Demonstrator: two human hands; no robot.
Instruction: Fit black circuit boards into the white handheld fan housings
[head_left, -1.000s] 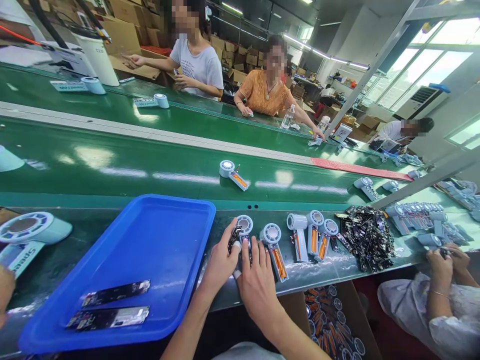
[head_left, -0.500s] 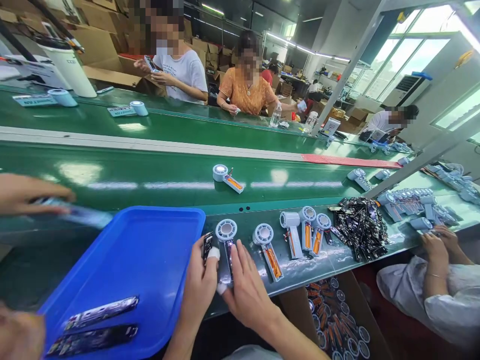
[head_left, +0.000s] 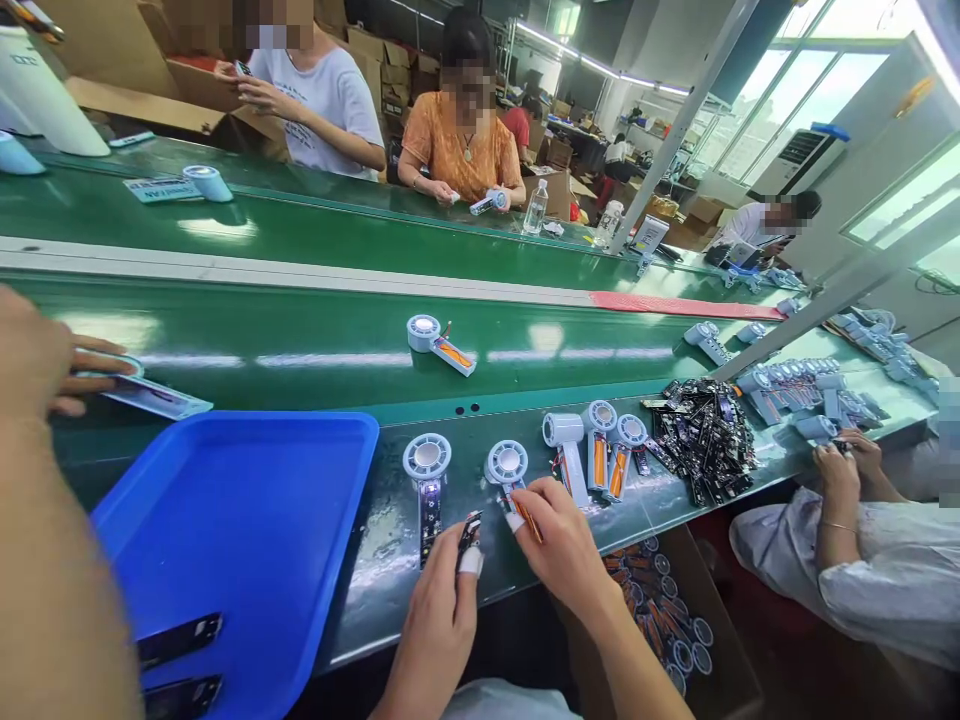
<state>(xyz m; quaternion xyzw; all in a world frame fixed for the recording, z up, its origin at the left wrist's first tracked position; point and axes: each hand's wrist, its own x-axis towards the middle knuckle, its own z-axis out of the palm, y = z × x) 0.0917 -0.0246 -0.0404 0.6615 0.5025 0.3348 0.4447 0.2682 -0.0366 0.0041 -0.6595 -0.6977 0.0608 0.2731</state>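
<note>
My left hand [head_left: 439, 610], with a white cover on one fingertip, is closed around a small black circuit board [head_left: 469, 535] held upright near the table's front edge. My right hand [head_left: 566, 545] is closed on the open handle of a light-blue handheld fan [head_left: 508, 464], its fingertips at the orange part inside. Fingers hide most of that handle. To the left lies another handheld fan [head_left: 427, 457] with a dark circuit board [head_left: 430, 515] seated in its handle; neither hand touches it.
A blue tray [head_left: 247, 520] with dark panels stands left, a co-worker's arm [head_left: 67, 560] beside it. Several fans [head_left: 600, 455] and a heap of circuit boards [head_left: 701, 440] lie right. One fan [head_left: 442, 340] rests on the green belt [head_left: 330, 330]. Co-workers sit opposite and right.
My right hand has left the fan with the board and moved right onto the neighbouring fan. My left hand, still holding its board, has shifted off that first fan. A co-worker's hand set a fan down at left.
</note>
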